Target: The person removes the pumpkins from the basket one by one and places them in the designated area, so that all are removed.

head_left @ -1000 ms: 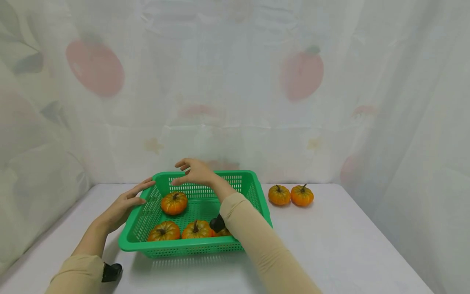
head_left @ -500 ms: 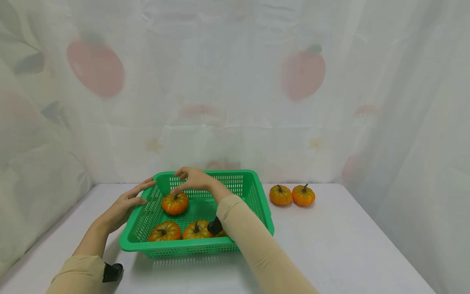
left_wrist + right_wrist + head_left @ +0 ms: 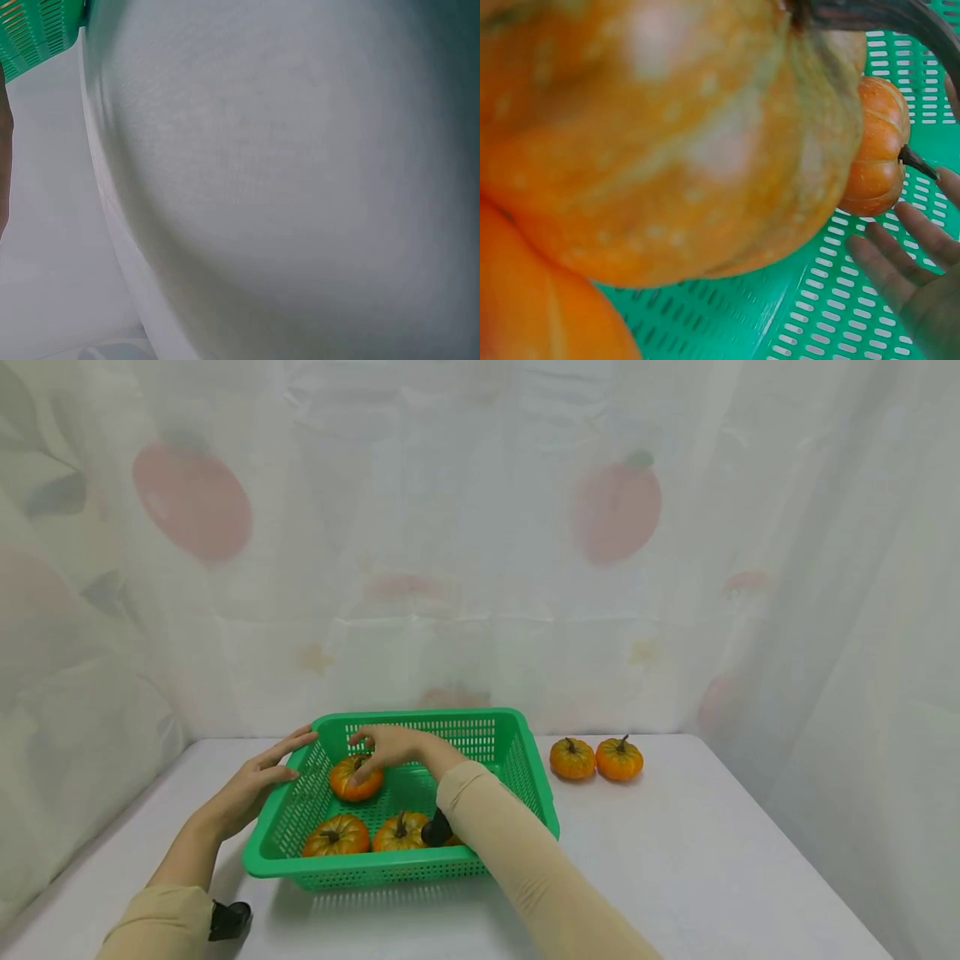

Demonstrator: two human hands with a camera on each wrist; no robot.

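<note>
A green slotted basket (image 3: 525,760) stands on the white table and holds several small orange pumpkins. My right hand (image 3: 367,752) reaches into it, fingers spread over the far-left pumpkin (image 3: 356,789). In the right wrist view the fingers (image 3: 900,262) lie extended just beside that pumpkin (image 3: 870,150), a small gap showing. Two more pumpkins (image 3: 336,835) (image 3: 400,832) sit along the near wall; another is mostly hidden behind my forearm. My left hand (image 3: 262,768) rests with straight fingers on the basket's left rim.
Two pumpkins (image 3: 572,758) (image 3: 618,758) sit on the table right of the basket, near a printed curtain behind. The left wrist view shows white cloth and a basket corner (image 3: 37,30). A large pumpkin (image 3: 667,135) fills the right wrist view.
My right hand has come down from above the basket's far rim onto the far-left pumpkin. The left hand has stayed on the rim.
</note>
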